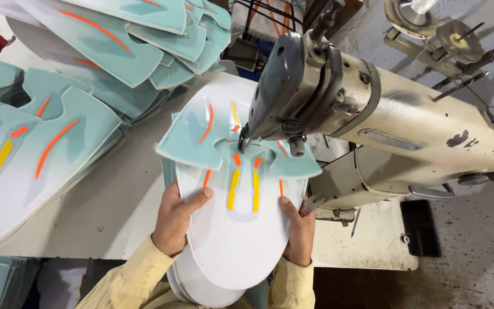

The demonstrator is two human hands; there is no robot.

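Both hands, left hand (174, 220) and right hand (298, 229), pinch the white shoe-upper stack (238, 234) at lower centre, apparently under the sewing machine (338, 97).

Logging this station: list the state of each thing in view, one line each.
Left hand: gripping the panel's left edge.
Right hand: gripping its right edge.
White-and-teal shoe panel: flat, top end under the machine head.
Sewing machine: head over the panel.
Panel stacks: fanned on the table.
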